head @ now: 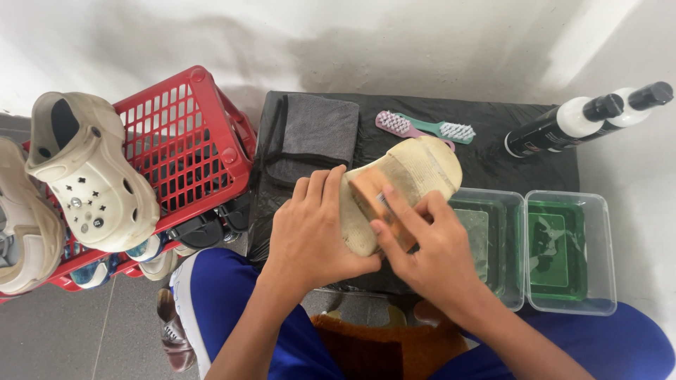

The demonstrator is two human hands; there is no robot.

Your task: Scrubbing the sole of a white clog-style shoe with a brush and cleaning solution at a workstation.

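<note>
Both hands on one beige shoe sole point(415, 172), held above a black-covered table point(493, 155).
Left hand point(310, 229) grips the sole's edge; right hand point(426, 243) clasps an orange-brown block point(377, 204) against it. Adjacent: two green-filled tubs point(535, 246), two brushes point(422, 128), red crate point(186, 151).

- Two clear tubs point(570, 253) of green liquid are sitting side by side.
- Two spray bottles point(563, 127) are lying together.
- Two small brushes point(422, 128) are lying crossed.
- One red crate point(186, 151) is carrying two cream clogs point(88, 183).
- One grey cloth point(317, 134) is lying folded.
</note>
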